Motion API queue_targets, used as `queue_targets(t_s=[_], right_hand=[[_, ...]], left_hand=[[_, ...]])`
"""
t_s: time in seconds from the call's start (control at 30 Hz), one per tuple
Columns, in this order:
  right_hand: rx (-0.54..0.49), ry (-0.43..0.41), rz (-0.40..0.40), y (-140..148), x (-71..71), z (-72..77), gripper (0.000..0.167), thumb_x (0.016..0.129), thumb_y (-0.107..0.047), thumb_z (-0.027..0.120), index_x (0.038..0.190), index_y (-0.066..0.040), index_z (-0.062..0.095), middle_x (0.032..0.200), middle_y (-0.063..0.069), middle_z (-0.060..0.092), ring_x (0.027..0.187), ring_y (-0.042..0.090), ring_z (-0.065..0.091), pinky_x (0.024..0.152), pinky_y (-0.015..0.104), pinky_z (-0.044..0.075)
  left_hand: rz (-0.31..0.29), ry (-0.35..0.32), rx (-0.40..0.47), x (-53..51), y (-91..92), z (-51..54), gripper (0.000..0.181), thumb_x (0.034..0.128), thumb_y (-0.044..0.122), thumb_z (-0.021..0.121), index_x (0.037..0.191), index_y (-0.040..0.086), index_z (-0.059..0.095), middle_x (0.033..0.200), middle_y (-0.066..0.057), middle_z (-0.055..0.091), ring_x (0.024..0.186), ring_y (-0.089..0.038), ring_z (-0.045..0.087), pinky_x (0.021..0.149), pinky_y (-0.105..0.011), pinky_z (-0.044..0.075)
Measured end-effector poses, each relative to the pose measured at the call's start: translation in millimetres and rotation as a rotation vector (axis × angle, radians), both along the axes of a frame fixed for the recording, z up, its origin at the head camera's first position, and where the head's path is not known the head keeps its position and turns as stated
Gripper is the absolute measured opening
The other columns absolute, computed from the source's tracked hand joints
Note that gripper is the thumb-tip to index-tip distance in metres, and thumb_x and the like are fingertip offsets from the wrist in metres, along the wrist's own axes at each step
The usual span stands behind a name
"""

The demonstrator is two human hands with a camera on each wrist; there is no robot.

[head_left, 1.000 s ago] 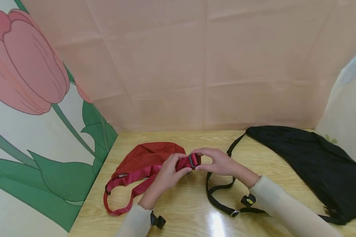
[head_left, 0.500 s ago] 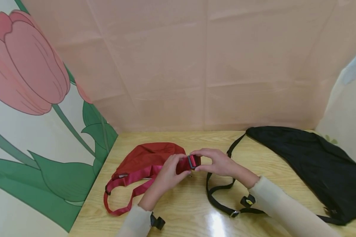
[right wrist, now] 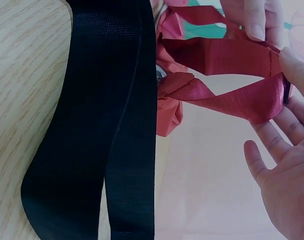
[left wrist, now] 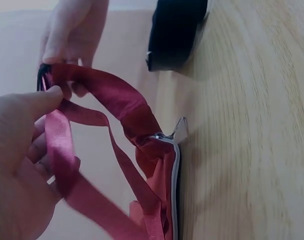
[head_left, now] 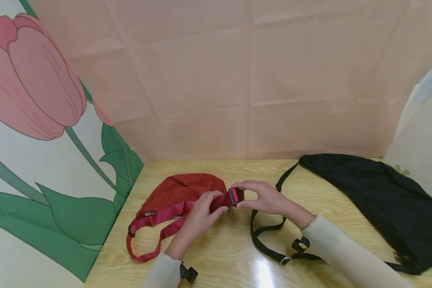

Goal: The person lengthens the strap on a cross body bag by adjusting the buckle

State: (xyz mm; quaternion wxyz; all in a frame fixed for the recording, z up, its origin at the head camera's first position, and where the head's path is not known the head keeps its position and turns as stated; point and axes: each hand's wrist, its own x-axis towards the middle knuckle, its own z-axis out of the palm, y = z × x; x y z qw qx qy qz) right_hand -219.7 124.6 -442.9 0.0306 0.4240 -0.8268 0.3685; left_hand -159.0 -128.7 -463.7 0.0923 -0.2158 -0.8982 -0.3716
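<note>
My cream fabric right sleeve (head_left: pixel 349 252) crosses part of a flat black webbing strap (head_left: pixel 268 249) on the pale wood-grain bench (head_left: pixel 230 256). My left hand (head_left: pixel 198 218) pinches a glossy crimson fabric strap (head_left: pixel 220 202) between thumb and fingers; my right hand (head_left: pixel 267 197) pinches one dark rectangular buckle (head_left: pixel 232 197) on it. I count two bags: a half-round red cloth bag (head_left: pixel 185 188) near the bench's back left corner, partly behind my left hand, and a crescent-shaped black cloth bag (head_left: pixel 378 200) reaching the back edge, towards the right. Beyond that edge is one pink sheet (head_left: pixel 248 80).
</note>
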Motion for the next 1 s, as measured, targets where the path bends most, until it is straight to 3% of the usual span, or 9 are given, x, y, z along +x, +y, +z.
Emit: queue_targets(t_s=[0.5,0.8,0.9,1.0], right_hand=[[0.008,-0.004,0.006,1.7,-2.4,-0.5,0.055,0.087,-0.035,0.08,0.135,-0.016,0.063,0.118,-0.003,0.07,0.107,0.013,0.066,0.091,0.043,0.055],[0.006,0.002,0.047,1.6,-1.4,0.9,0.058,0.09,-0.032,0.078,0.139,-0.01,0.059,0.124,0.002,0.07,0.111,0.018,0.067,0.094,0.048,0.054],[0.015,-0.023,0.053,2.2,-0.5,3.7,0.058,0.092,-0.033,0.075,0.142,-0.012,0.056,0.127,0.002,0.068,0.115,0.019,0.065,0.097,0.051,0.052],[0.019,0.005,0.048,2.4,0.1,7.4,0.053,0.093,-0.032,0.075,0.14,-0.014,0.057,0.127,0.0,0.067,0.116,0.018,0.064,0.097,0.05,0.051]], left_hand=[[-0.039,0.041,0.026,-5.1,9.3,4.5,0.041,0.0961,0.027,0.069,0.132,0.01,0.058,0.117,-0.004,0.064,0.103,-0.019,0.057,0.086,-0.036,0.051],[-0.05,0.053,0.0,-6.6,11.5,5.5,0.041,0.0961,0.028,0.07,0.132,0.01,0.059,0.119,-0.003,0.065,0.105,-0.016,0.055,0.087,-0.036,0.051],[-0.053,0.049,-0.004,-6.2,11.7,6.1,0.041,0.0962,0.028,0.07,0.132,0.01,0.059,0.12,-0.003,0.065,0.105,-0.015,0.054,0.088,-0.036,0.051],[-0.05,0.042,-0.005,-5.8,11.8,6.8,0.041,0.0964,0.029,0.069,0.132,0.011,0.059,0.12,-0.002,0.065,0.105,-0.015,0.054,0.088,-0.037,0.051]])
